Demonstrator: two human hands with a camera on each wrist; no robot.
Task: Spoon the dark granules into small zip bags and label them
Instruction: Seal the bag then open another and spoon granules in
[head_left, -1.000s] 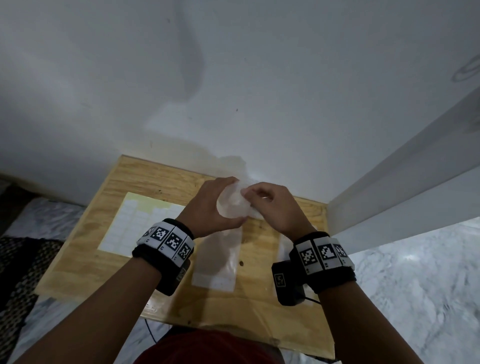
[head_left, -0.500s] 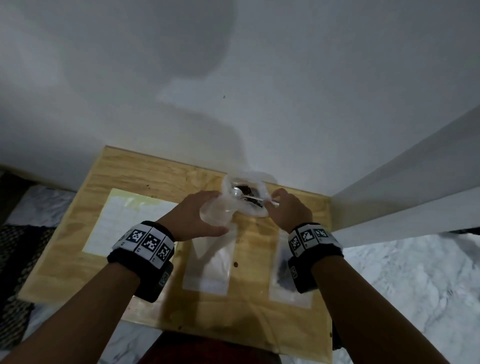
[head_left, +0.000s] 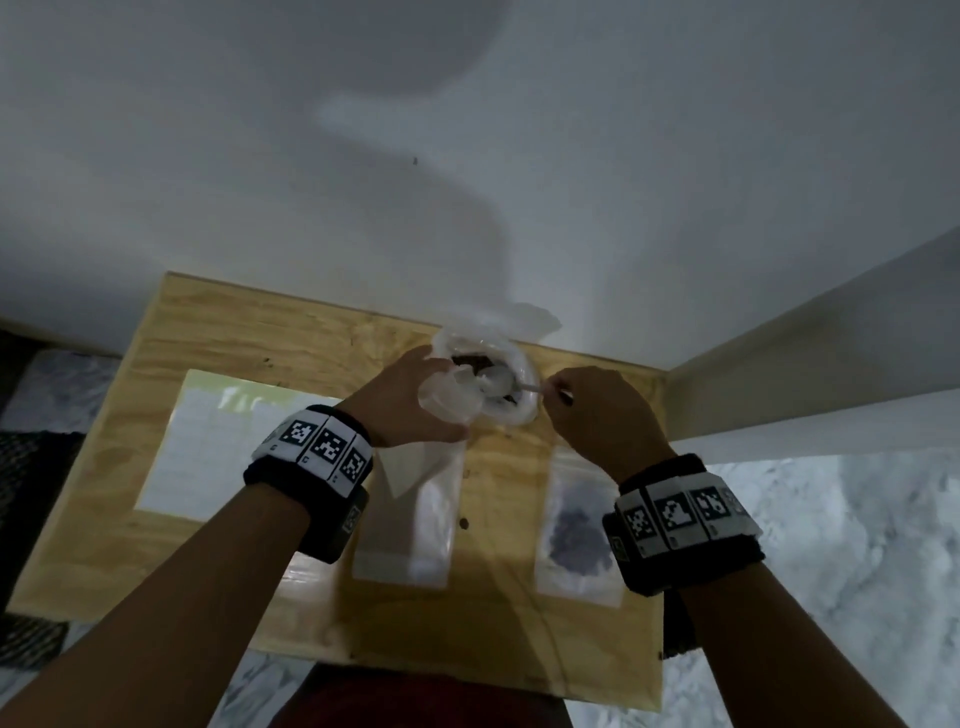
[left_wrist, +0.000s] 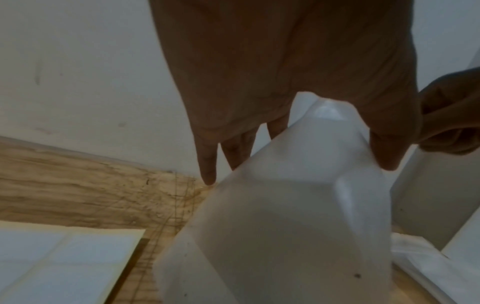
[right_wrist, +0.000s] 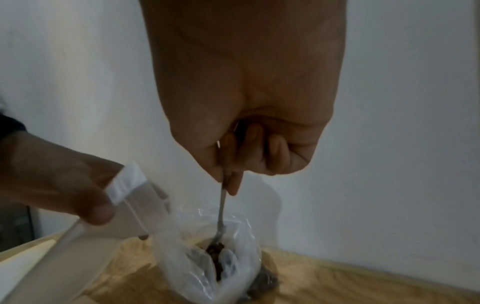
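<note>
Now, at the far left of the pale plywood counter (head_left: 156, 332) lies a white sheet of blank rectangular labels (head_left: 208, 441), flat and untouched. Next to it the left hand (head_left: 410, 405) grips a small translucent zip bag (head_left: 447, 400) near its white zip strip; the thumb and fingers pinch the top, and the mouth of the bag is tilted toward the right. Below this hand, an empty flat zip bag (head_left: 410, 525) lies on the wood. Further right, at the back edge of the counter by the wall, stands a crumpled clear plastic bag (head_left: 498, 374) with dark brown granules (right_wrist: 217, 254) inside – its mouth is wide open. A slim metal spoon (right_wrist: 222, 211) reaches down into it, the bowl among the granules. The right hand (head_left: 597, 415) holds the spoon handle, fingers curled tightly around it. Under the right wrist lies a filled zip bag with dark granules (head_left: 576, 530), flat on the counter, well apart from the empty one.
</note>
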